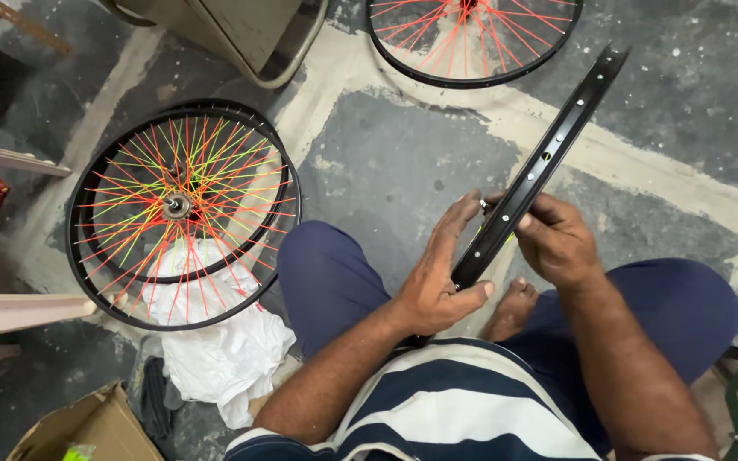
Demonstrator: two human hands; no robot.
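Hands both closed around black rim (548,154), left hand (442,286) low, right hand (557,239) higher, rim tilted.

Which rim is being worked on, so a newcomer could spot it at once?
Start at the seated person's blue-trousered lap. The bare black rim rises diagonally from it, gripped by the left hand and right hand. Unlike the spoked wheels lying nearby, it has empty spoke holes.
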